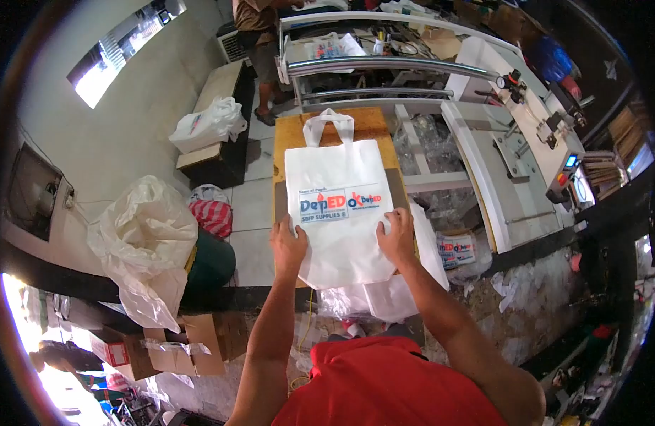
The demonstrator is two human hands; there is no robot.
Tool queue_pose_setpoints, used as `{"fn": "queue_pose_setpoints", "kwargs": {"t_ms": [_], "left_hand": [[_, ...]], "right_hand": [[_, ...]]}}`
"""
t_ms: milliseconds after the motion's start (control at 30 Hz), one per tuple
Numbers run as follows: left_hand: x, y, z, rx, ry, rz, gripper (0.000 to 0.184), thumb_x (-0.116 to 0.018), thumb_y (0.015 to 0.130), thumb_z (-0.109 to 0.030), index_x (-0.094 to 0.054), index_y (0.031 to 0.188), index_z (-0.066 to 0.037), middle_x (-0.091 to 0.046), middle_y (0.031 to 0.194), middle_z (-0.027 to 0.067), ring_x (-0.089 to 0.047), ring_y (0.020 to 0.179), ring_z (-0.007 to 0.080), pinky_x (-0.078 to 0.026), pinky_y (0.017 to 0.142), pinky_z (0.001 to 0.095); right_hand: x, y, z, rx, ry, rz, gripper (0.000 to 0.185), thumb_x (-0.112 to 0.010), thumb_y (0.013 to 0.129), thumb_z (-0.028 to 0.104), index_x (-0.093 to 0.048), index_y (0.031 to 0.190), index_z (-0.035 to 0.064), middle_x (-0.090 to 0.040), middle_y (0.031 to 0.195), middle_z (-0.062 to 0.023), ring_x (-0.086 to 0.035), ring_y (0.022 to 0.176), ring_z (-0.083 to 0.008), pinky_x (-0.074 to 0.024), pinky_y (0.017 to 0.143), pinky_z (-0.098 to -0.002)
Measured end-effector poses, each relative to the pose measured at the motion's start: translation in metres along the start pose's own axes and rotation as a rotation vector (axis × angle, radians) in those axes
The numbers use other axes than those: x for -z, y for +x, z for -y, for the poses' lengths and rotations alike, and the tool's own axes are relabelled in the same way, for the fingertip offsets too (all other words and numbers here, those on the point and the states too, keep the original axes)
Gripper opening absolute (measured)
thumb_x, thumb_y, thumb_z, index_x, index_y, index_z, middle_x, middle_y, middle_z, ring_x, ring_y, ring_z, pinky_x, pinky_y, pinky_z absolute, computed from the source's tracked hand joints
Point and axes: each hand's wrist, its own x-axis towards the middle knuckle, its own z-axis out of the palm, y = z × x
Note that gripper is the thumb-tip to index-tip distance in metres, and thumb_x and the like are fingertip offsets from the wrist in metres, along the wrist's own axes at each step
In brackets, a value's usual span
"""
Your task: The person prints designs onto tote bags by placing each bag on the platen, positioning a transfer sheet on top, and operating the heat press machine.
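Observation:
A white tote bag (341, 167) with loop handles lies flat on a brown board (373, 121), its handles pointing away from me. Blue and red print with "DepED" and "SBFP SUPPLIES" runs across its middle. My left hand (289, 241) grips the bag's left edge, thumb on top and fingers at the side. On the opposite edge, my right hand (396, 236) holds it in a similar way, just below the print. The fingers' undersides are hidden. More white bag material (391, 295) hangs below the board's near end.
A press-like machine with a gauge (508, 79) and metal rails (398, 64) stands at the right and back. Printed bags (455, 250) lie under it. To the left are a bench (217, 99) with white bags and a large sack (146, 227). A person (260, 50) stands behind.

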Motion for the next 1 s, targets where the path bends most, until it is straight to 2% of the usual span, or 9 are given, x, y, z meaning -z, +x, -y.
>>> {"fn": "queue_pose_setpoints", "kwargs": {"t_ms": [133,267,367,433,500,633,1000], "left_hand": [[-0.002,0.0,0.0,-0.065,-0.038,-0.037,0.038,-0.064,0.085,-0.009,-0.064,0.119,0.006,-0.064,0.111,0.0271,-0.06,0.106,0.0442,-0.048,0.097,0.0501],[-0.003,0.002,0.004,-0.076,-0.076,-0.006,0.039,-0.063,0.085,-0.007,-0.063,0.121,0.007,-0.063,0.112,0.0276,-0.059,0.108,0.044,-0.048,0.098,0.0494],[0.003,0.0,-0.005,-0.022,-0.095,0.023,0.04,-0.063,0.084,-0.006,-0.064,0.123,0.004,-0.062,0.115,0.025,-0.057,0.112,0.0431,-0.046,0.101,0.05],[0.008,-0.002,-0.016,-0.093,-0.038,-0.071,0.042,-0.062,0.083,-0.004,-0.064,0.125,-0.001,-0.061,0.118,0.021,-0.056,0.113,0.0406,-0.044,0.101,0.0496],[0.009,-0.005,-0.015,-0.131,-0.002,-0.037,0.042,-0.062,0.083,-0.003,-0.065,0.125,-0.002,-0.061,0.118,0.0199,-0.057,0.112,0.0394,-0.044,0.1,0.049],[0.004,-0.006,-0.009,-0.225,0.039,-0.041,0.041,-0.061,0.083,-0.002,-0.068,0.123,-0.004,-0.061,0.119,0.0197,-0.058,0.108,0.0366,-0.045,0.097,0.0468],[0.001,-0.007,-0.003,-0.208,0.07,-0.013,0.036,-0.061,0.085,-0.005,-0.073,0.118,-0.009,-0.06,0.121,0.0191,-0.057,0.108,0.0378,-0.046,0.096,0.0469]], "right_hand": [[0.001,-0.003,0.001,-0.021,0.033,0.004,0.031,-0.074,0.081,0.012,-0.061,0.107,0.0,-0.052,0.114,-0.0199,-0.053,0.109,-0.0382,-0.0444,0.095,-0.0495],[0.004,-0.004,0.003,-0.035,0.028,0.012,0.033,-0.074,0.081,0.012,-0.062,0.109,-0.0004,-0.053,0.117,-0.0199,-0.054,0.109,-0.0385,-0.0446,0.096,-0.0494],[0.009,0.0,0.007,-0.037,0.037,0.036,0.038,-0.073,0.081,0.011,-0.063,0.116,0.0006,-0.053,0.119,-0.0197,-0.054,0.111,-0.0387,-0.0445,0.097,-0.0497],[0.009,0.003,0.006,-0.035,0.045,0.049,0.041,-0.073,0.081,0.011,-0.063,0.12,0.0014,-0.053,0.12,-0.0196,-0.054,0.112,-0.0388,-0.0445,0.097,-0.0498],[0.007,0.004,0.005,-0.016,-0.017,0.068,0.045,-0.071,0.081,0.012,-0.064,0.124,0.0033,-0.054,0.121,-0.0193,-0.053,0.114,-0.0387,-0.0444,0.098,-0.05],[0.007,0.004,0.004,-0.007,-0.045,0.073,0.043,-0.07,0.081,0.014,-0.066,0.122,0.0027,-0.054,0.121,-0.019,-0.053,0.114,-0.0384,-0.0441,0.098,-0.0501],[0.011,0.006,0.008,-0.038,-0.055,0.104,0.04,-0.07,0.083,0.014,-0.066,0.121,-0.0001,-0.053,0.12,-0.0201,-0.052,0.114,-0.0396,-0.0456,0.099,-0.0469]]}}
